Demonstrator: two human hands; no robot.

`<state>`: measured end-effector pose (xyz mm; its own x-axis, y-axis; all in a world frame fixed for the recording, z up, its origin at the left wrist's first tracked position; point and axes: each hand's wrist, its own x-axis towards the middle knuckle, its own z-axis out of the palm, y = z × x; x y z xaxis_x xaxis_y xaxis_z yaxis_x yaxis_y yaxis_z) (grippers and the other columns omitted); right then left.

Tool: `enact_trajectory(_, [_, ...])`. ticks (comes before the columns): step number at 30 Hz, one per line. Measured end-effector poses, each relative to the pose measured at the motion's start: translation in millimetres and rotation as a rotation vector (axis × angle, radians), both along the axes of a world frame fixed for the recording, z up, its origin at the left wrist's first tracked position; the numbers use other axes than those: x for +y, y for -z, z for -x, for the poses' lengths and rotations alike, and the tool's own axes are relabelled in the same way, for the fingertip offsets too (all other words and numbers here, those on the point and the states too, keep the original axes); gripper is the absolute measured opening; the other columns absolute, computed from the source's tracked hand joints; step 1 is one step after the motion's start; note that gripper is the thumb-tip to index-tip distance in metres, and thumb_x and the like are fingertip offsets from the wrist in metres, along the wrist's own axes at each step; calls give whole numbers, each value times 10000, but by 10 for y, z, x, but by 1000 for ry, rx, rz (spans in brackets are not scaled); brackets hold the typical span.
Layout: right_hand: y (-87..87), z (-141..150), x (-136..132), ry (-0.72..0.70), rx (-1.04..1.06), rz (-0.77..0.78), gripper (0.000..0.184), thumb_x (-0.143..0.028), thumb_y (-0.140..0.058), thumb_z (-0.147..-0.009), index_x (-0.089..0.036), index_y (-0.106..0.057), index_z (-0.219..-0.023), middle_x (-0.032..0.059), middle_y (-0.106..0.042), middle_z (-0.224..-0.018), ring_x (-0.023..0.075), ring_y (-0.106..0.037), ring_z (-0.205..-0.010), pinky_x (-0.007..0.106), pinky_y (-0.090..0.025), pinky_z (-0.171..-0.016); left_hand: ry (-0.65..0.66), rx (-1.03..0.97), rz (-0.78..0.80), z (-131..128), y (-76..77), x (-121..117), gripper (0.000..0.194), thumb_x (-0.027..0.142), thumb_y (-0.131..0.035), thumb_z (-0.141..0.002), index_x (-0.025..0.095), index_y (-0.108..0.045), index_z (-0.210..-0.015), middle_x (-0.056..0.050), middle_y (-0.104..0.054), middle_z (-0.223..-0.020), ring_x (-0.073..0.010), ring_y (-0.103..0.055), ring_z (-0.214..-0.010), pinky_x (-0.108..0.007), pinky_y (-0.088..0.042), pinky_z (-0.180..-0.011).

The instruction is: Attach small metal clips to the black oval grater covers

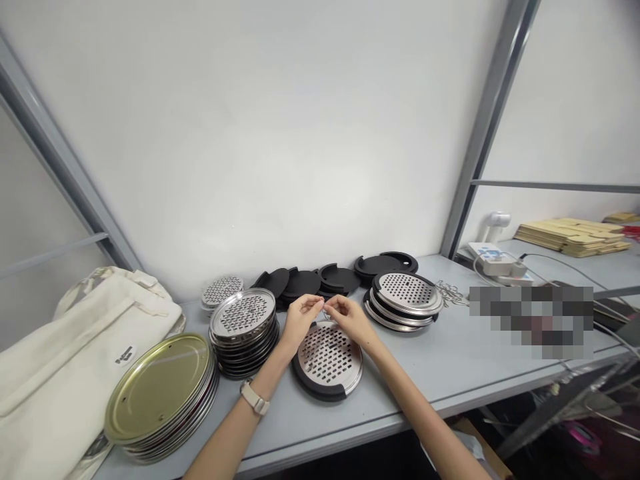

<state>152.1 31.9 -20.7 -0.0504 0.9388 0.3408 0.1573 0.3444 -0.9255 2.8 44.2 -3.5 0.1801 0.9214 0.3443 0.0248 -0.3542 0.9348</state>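
our left grip (303,316) and right grip (347,316) pinch closed on, seemingly, a small wire piece (327,315); we should squeeze lightly.

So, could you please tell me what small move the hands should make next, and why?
Perhaps lower the left hand and right hand slightly toward the perforated metal disc: their fingertips are close together near its far edge, and it rests on the table. Anything pinched is too small to identify.
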Motion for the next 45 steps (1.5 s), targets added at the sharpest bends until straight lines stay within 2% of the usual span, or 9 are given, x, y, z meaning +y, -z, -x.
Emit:
enact_trajectory(4, [9, 3, 9, -31, 90, -16, 207, -395, -617, -780, -195, -567, -793, -6, -619, -659, 149, -601, -618, 278, -515, -610, 23, 20, -26, -9, 26, 19, 284, 407, -681, -729, 136, -649, -809, -64, -679, -793, -178, -644, -770, -288, -509, -720])
enact_trajectory(12, [-3, 16, -7, -22, 134, -19, 295, -487, -617, -775, -209, -520, -774, 3, -622, -657, 166, -616, -616, 295, -513, -604, 11, 123, -109, 3, 46, 18, 228, 369, -593, -810, 143, -612, -817, -56, -655, -798, -171, -626, -780, -281, -491, -731])
enact_trajectory(17, [-87, -8, -54, 113, 59, -94, 332, -511, -590, -800, -201, -518, -706, 5, -585, -648, 165, -573, -612, 290, -466, -605, 11, 265, -184, 18, 42, -23, 198, 349, -544, -849, 164, -611, -828, -42, -639, -826, -170, -609, -779, -282, -468, -722])
enact_trajectory(22, [-102, -28, -70, 231, -7, -162, 352, -523, -572, -813, -207, -497, -677, 9, -573, -670, 173, -562, -652, 286, -459, -630, 126, 519, -291, 46, 61, -109, 147, 330, -616, -797, 189, -613, -835, -29, -616, -848, -194, -575, -839, -318, -438, -799])
enact_trajectory(26, [-79, -39, -63, 232, -17, -174, 350, -520, -556, -827, -214, -480, -675, 10, -569, -669, 173, -553, -650, 287, -460, -629, 170, 749, -396, 61, 52, -155, 163, 321, -488, -891, 195, -591, -879, -39, -600, -897, -208, -555, -896, -352, -404, -853])
enact_trajectory(35, [-51, -33, -54, 225, 117, -131, 374, -553, -526, -840, -221, -466, -678, 21, -601, -665, 180, -573, -663, 296, -473, -638, 173, 790, -441, 86, 84, -104, 239, 233, -345, -944, 187, -571, -879, -47, -570, -872, -194, -537, -877, -336, -427, -834])
enact_trajectory(40, [51, -259, -196, 145, 41, -88, 359, -534, -510, -859, -225, -438, -690, -5, -566, -637, 164, -551, -611, 284, -454, -604, 126, 835, -459, 62, -37, -201, 232, 256, -328, -954, 186, -549, -968, -56, -556, -941, -203, -526, -929, -346, -420, -853])
enact_trajectory(43, [195, -460, -319, 196, -56, -74, 345, -506, -501, -873, -227, -422, -686, -15, -538, -611, 160, -520, -578, 283, -430, -580, 105, 914, -472, 36, -174, -388, 235, 310, -363, -947, 184, -547, -1021, -77, -566, -977, -226, -525, -956, -371, -422, -862])
enact_trajectory(45, [274, -557, -394, 205, -73, -31, 343, -499, -489, -879, -233, -399, -683, -11, -539, -598, 158, -499, -548, 279, -414, -537, 127, 953, -472, 50, -232, -563, 289, 388, -450, -909, 193, -541, -1103, -91, -578, -1035, -248, -522, -1009, -389, -416, -898])
